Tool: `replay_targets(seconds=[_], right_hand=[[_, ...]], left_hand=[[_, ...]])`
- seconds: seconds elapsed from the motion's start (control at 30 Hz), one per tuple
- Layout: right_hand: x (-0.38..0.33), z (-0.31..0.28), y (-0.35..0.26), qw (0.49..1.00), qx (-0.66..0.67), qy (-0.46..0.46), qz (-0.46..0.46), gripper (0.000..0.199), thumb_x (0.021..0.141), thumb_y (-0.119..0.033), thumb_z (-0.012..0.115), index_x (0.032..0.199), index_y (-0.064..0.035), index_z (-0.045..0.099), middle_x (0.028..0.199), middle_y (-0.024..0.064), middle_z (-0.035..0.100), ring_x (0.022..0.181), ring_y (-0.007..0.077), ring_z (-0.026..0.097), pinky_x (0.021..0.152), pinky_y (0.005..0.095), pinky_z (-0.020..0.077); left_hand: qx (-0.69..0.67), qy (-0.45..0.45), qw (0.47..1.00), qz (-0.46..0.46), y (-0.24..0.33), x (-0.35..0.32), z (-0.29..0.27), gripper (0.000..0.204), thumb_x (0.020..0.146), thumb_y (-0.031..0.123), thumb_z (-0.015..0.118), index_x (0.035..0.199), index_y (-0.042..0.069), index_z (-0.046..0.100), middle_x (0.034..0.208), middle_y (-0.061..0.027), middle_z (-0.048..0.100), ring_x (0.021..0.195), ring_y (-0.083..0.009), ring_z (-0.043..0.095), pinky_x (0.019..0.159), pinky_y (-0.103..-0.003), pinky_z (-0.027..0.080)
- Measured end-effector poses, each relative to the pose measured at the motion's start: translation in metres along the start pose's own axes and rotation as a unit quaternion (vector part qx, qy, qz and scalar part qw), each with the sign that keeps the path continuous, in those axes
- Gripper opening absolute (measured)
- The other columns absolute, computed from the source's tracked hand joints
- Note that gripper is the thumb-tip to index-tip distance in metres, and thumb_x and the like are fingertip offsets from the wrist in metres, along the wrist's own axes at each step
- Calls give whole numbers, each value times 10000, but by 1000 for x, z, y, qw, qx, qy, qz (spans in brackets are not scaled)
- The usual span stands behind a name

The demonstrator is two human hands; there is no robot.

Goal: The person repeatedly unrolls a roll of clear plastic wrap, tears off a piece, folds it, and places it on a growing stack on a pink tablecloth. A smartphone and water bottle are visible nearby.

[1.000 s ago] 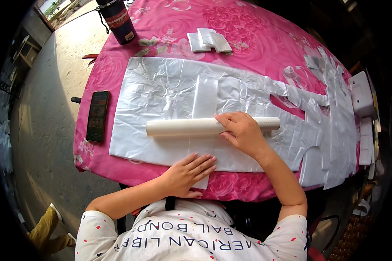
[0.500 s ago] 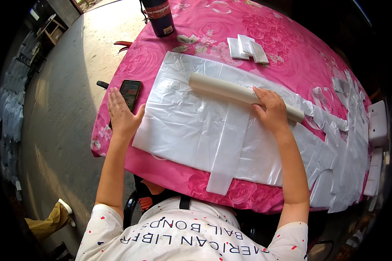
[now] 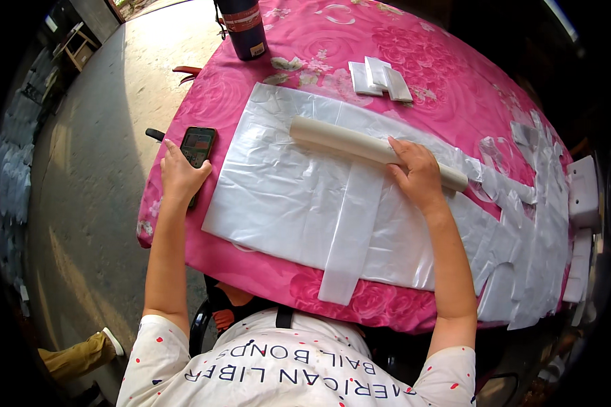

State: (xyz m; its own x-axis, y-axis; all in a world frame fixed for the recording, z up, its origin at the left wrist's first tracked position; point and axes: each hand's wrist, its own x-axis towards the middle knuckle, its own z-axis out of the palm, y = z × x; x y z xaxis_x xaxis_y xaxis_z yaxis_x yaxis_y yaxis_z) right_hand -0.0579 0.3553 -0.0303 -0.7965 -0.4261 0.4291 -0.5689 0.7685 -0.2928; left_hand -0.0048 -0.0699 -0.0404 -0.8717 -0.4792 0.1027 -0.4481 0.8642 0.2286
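Observation:
My left hand (image 3: 183, 175) lies over the lower part of a dark smartphone (image 3: 198, 146) at the table's left edge. Its thumb is at the phone's right side and its fingers are curled at the left side. My right hand (image 3: 416, 172) grips a pale cardboard tube (image 3: 339, 140) near its right end, fingers over the top and thumb on the near side. The tube rests slantwise across a flat stack of white plastic film (image 3: 271, 183). A narrow film strip (image 3: 349, 237) runs from under the tube past the stack's near edge.
A dark insulated bottle (image 3: 244, 30) and several small folded white packets (image 3: 381, 79) stand or lie at the back of the pink floral tablecloth (image 3: 319, 44). Loose plastic strips (image 3: 523, 244) cover the right side. A person's leg (image 3: 78, 356) shows at lower left.
My left hand has gone from flat, outstretched fingers beside the phone to fingers curled about it. My right hand keeps its hold on the tube. The whole view has shifted slightly.

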Motion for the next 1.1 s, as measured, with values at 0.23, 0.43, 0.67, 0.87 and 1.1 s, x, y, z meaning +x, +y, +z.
replay_targets(seconds=[0.23,0.43,0.67,0.87,1.1], right_hand=[[1,3,0,1000,9,1,4,491,708,-129,699,1187,-133,593,1044,54,615,969,244,557,879,384,421],[2,2,2,1000,10,-9,9,481,709,-131,699,1178,-128,598,1046,52,614,966,246,556,873,389,421],[-6,-10,-8,999,37,-8,-12,485,695,-119,712,1168,-118,600,1045,60,617,953,245,558,852,379,434],[-38,-26,-43,995,84,-57,-11,487,675,-106,724,1146,-96,605,1034,65,622,943,249,561,857,377,432],[-16,-7,-18,999,25,-14,-15,468,681,-96,717,1137,-88,609,1062,72,614,978,252,554,897,388,414]], left_hand=[[37,7,999,25,-12,4,4,977,666,368,700,1349,-149,230,1174,-279,520,1079,-397,499,941,-407,416],[79,42,989,115,18,-33,-15,1012,692,435,742,1381,-92,220,1444,-246,205,1345,-365,178,1103,-428,179],[-146,-192,741,627,89,-167,-25,864,701,496,682,1350,13,380,1448,-155,308,1341,-301,292,1103,-413,237],[-46,-261,661,702,111,-187,-2,848,775,500,591,1398,4,301,1493,-135,224,1393,-251,191,1126,-386,179],[-63,-268,647,711,109,-183,9,804,794,477,575,1397,17,310,1499,-121,219,1394,-233,192,1127,-374,183]])
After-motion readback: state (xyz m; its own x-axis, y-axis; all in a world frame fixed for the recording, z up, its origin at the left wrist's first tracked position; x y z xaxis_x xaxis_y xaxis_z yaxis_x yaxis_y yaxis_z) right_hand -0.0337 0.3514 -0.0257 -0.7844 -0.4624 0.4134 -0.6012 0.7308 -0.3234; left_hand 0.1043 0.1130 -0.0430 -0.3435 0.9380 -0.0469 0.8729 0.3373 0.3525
